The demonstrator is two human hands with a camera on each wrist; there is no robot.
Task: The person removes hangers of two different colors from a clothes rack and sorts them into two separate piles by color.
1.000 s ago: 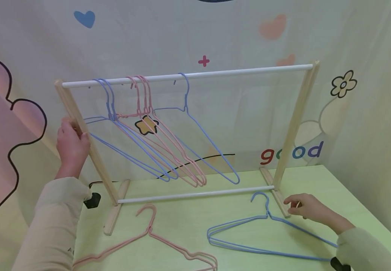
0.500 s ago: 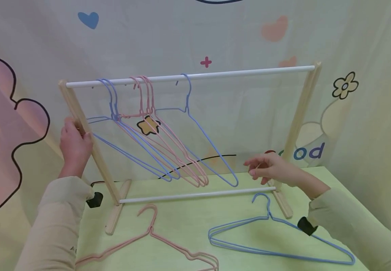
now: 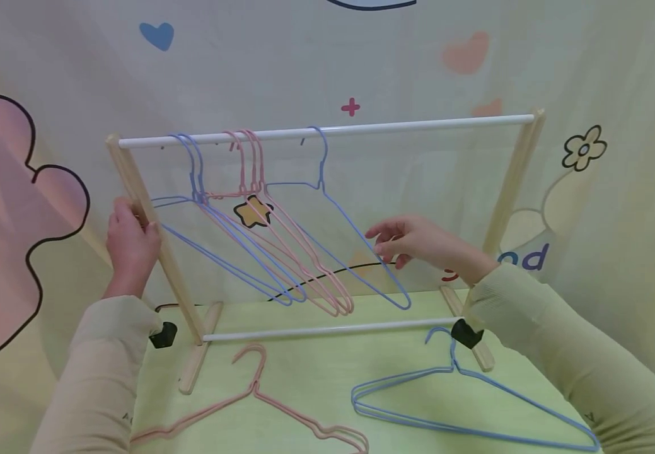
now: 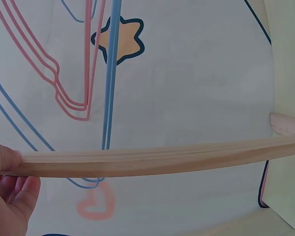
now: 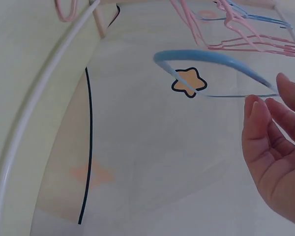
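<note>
My left hand (image 3: 133, 243) grips the left wooden post (image 3: 151, 208) of a small clothes rack; the left wrist view shows the thumb on one side and fingers on the other. My right hand (image 3: 418, 243) is at the sloping side of a single blue hanger (image 3: 341, 211) hanging from the white top rail (image 3: 418, 127). In the right wrist view, the hanger's wire runs into the gap between thumb and index finger, which look apart. Left of it hang several pink hangers (image 3: 282, 217), then two blue hangers (image 3: 231, 224).
Pink hangers (image 3: 208, 410) lie on the green tabletop (image 3: 304, 372) at the front left. Blue hangers (image 3: 406, 375) lie at the right, below my right forearm. A white lower rail (image 3: 327, 329) joins the rack's feet. A patterned curtain (image 3: 395, 57) hangs behind.
My right hand has moved left and up from above the blue hangers on the table to the hanging single blue hanger. My left hand still grips the post.
</note>
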